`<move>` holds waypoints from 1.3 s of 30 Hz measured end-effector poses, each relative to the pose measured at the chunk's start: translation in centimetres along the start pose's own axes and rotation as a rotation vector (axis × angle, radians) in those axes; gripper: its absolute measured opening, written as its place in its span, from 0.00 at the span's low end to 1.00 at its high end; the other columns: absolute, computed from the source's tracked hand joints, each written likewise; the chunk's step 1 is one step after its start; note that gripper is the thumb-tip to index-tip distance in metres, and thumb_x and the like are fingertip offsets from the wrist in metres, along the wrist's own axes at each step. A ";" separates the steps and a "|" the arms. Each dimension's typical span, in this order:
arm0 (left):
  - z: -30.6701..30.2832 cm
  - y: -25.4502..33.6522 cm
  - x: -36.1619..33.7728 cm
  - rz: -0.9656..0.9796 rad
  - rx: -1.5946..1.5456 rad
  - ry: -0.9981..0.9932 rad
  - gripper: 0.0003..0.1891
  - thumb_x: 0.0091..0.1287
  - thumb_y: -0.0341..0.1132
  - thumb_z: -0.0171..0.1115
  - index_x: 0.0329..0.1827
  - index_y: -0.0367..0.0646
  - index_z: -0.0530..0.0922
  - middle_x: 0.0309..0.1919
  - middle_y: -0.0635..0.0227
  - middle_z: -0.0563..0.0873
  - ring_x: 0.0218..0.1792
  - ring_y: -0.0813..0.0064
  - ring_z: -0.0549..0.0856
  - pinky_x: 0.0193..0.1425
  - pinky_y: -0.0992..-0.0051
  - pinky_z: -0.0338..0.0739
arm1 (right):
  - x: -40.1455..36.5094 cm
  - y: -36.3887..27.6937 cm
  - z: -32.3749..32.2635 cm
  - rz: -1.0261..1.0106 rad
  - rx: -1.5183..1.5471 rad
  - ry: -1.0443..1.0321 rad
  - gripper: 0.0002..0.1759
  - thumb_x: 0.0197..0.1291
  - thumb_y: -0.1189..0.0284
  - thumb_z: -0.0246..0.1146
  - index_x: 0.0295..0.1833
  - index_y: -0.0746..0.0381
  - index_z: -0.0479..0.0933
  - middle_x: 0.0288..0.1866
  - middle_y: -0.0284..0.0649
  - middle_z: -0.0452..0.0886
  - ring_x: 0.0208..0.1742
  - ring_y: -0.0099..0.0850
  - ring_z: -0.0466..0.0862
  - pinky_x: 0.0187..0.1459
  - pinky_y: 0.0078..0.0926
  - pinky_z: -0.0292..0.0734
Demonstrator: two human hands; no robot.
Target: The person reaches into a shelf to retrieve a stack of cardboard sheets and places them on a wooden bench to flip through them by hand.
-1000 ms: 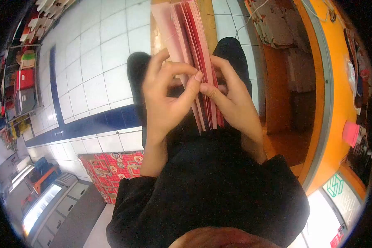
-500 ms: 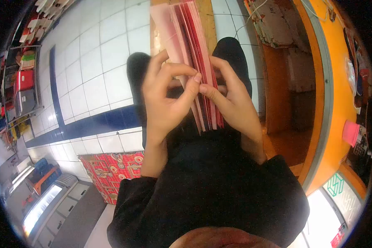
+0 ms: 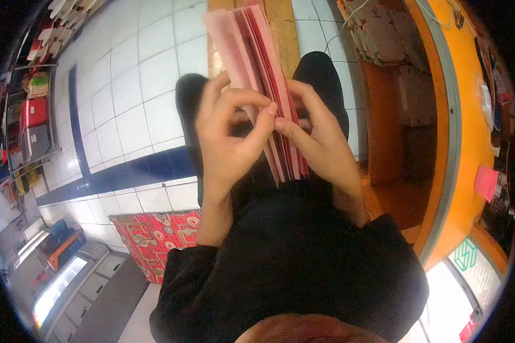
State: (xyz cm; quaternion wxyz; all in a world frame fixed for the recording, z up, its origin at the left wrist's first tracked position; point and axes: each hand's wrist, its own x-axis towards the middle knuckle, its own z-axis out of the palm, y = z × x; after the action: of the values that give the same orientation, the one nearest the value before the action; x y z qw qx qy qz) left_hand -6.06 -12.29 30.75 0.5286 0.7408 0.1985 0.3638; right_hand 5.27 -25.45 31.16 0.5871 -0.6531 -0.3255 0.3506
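Observation:
Between my hands a bundle of pink and red paper sheets (image 3: 274,74) stands on edge above my lap, its layers slightly fanned at the far end. My left hand (image 3: 229,134) grips the bundle's left side, thumb and index fingertip pinched together at the top edges. From the right, my right hand (image 3: 320,134) clasps the sheets with its thumb tip at the same spot, almost meeting the left thumb. Both hands' other fingers go down behind the paper and are partly hidden.
Beyond the bundle lies a yellowish wooden surface (image 3: 283,26) between my knees. An orange cabinet (image 3: 463,126) with an open recess is close on my right. A red patterned panel (image 3: 149,240) stands at left on the white tiled floor (image 3: 114,103). Shelves (image 3: 34,108) line the far left.
The far end of the bundle has tipped slightly left and toward me. My hands keep the same grip, with only small shifts of the fingers.

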 end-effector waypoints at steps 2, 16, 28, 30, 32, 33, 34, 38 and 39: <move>-0.2 0.0 0.0 0.014 0.031 -0.011 0.08 0.63 0.23 0.76 0.43 0.38 0.87 0.55 0.53 0.84 0.57 0.67 0.87 0.43 0.75 0.91 | 0.0 -0.1 0.1 0.009 0.017 -0.002 0.32 0.73 0.70 0.69 0.77 0.67 0.69 0.70 0.52 0.79 0.69 0.41 0.83 0.64 0.38 0.83; 0.3 0.0 -0.4 -0.026 0.014 0.026 0.08 0.63 0.23 0.75 0.43 0.38 0.85 0.58 0.53 0.82 0.53 0.69 0.88 0.42 0.74 0.91 | 0.0 -0.2 0.0 -0.008 -0.017 -0.035 0.32 0.74 0.71 0.68 0.78 0.67 0.68 0.72 0.52 0.77 0.70 0.42 0.83 0.65 0.39 0.84; 1.0 0.5 -0.2 0.047 0.134 0.027 0.08 0.65 0.24 0.72 0.47 0.38 0.88 0.61 0.46 0.81 0.61 0.55 0.88 0.48 0.66 0.94 | 0.1 0.4 -0.2 -0.039 -0.027 -0.023 0.31 0.73 0.72 0.68 0.78 0.67 0.68 0.71 0.52 0.78 0.69 0.42 0.83 0.65 0.40 0.84; 1.1 0.4 -0.3 0.077 0.166 0.044 0.09 0.65 0.25 0.73 0.47 0.37 0.88 0.59 0.45 0.82 0.61 0.54 0.88 0.47 0.66 0.94 | 0.1 0.5 -0.3 -0.029 -0.013 -0.029 0.31 0.74 0.72 0.67 0.78 0.66 0.68 0.71 0.52 0.78 0.69 0.41 0.83 0.64 0.40 0.84; 1.1 0.2 -0.3 0.132 0.226 0.054 0.10 0.63 0.26 0.75 0.46 0.38 0.88 0.56 0.46 0.84 0.61 0.53 0.87 0.44 0.67 0.94 | 0.1 0.7 -0.3 -0.022 0.001 -0.035 0.31 0.74 0.73 0.67 0.78 0.66 0.68 0.70 0.52 0.78 0.69 0.41 0.83 0.64 0.40 0.84; 1.1 0.2 -0.3 0.131 0.227 0.053 0.10 0.63 0.26 0.75 0.46 0.38 0.88 0.56 0.46 0.84 0.61 0.53 0.87 0.44 0.67 0.94 | 0.2 0.8 -0.2 -0.027 0.009 -0.035 0.30 0.74 0.73 0.67 0.78 0.66 0.68 0.70 0.52 0.78 0.68 0.41 0.83 0.64 0.40 0.84; 1.1 0.4 -0.2 0.109 0.193 0.067 0.10 0.62 0.27 0.76 0.46 0.38 0.88 0.55 0.47 0.84 0.61 0.54 0.87 0.43 0.68 0.94 | 0.2 0.8 -0.2 -0.033 0.017 -0.036 0.30 0.74 0.73 0.66 0.78 0.66 0.68 0.70 0.52 0.79 0.68 0.42 0.83 0.64 0.40 0.84; 1.0 0.3 -0.2 0.045 0.161 0.075 0.10 0.62 0.28 0.78 0.45 0.38 0.87 0.55 0.48 0.84 0.60 0.56 0.88 0.40 0.70 0.92 | 0.2 0.5 -0.1 -0.028 -0.018 -0.034 0.30 0.74 0.73 0.66 0.78 0.66 0.69 0.70 0.52 0.79 0.68 0.42 0.84 0.64 0.40 0.84; 1.0 0.3 -0.3 0.045 0.162 0.074 0.10 0.62 0.28 0.78 0.45 0.38 0.87 0.55 0.48 0.84 0.60 0.56 0.88 0.40 0.70 0.92 | 0.3 0.6 -0.1 -0.015 -0.001 -0.035 0.30 0.74 0.72 0.66 0.78 0.65 0.69 0.70 0.52 0.79 0.68 0.42 0.84 0.64 0.40 0.84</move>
State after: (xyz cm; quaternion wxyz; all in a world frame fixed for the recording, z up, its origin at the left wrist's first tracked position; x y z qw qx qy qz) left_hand -5.47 -13.23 30.73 0.4510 0.7714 0.2298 0.3856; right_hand 5.53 -25.36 30.56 0.5836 -0.6447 -0.3405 0.3575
